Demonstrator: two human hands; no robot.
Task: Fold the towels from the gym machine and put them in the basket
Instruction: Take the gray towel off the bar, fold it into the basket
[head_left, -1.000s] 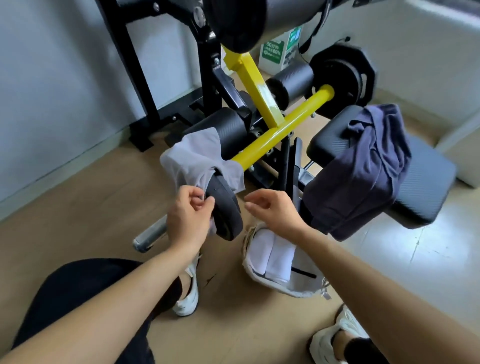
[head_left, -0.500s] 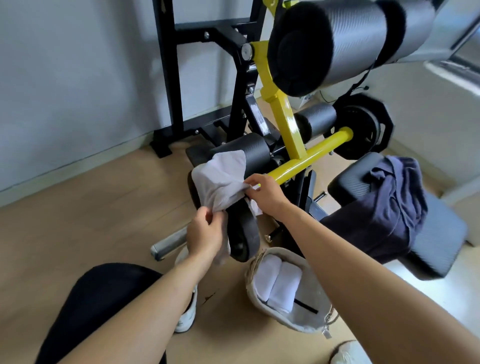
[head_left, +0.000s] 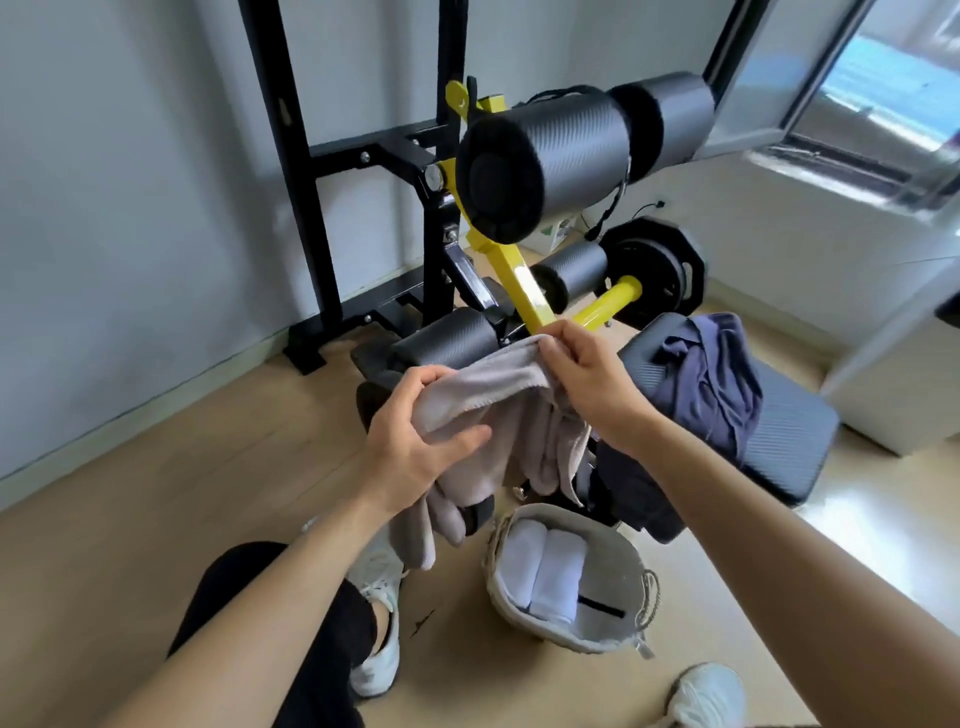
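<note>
A light grey towel (head_left: 498, 384) hangs between my two hands in front of the black and yellow gym machine (head_left: 530, 291). My left hand (head_left: 415, 441) grips its left end, thumb over the cloth. My right hand (head_left: 587, 384) pinches its top edge near the yellow bar. The rest of the towel droops toward the floor. A dark blue towel (head_left: 711, 384) lies draped over the black seat pad (head_left: 800, 431) at right. Below my hands a woven basket (head_left: 613, 582) stands on the floor with two folded white towels (head_left: 540, 577) inside.
Large foam rollers (head_left: 545, 156) jut out above my hands, and a weight plate (head_left: 654, 270) sits on the yellow bar behind. My knee and white shoes (head_left: 379, 613) are on the wooden floor near the basket. A white cabinet (head_left: 898, 395) stands at right.
The grey towel came off the lower roller pad and is now lifted and stretched between both hands. My right hand moved up to grasp its top edge. The view tilted upward.
</note>
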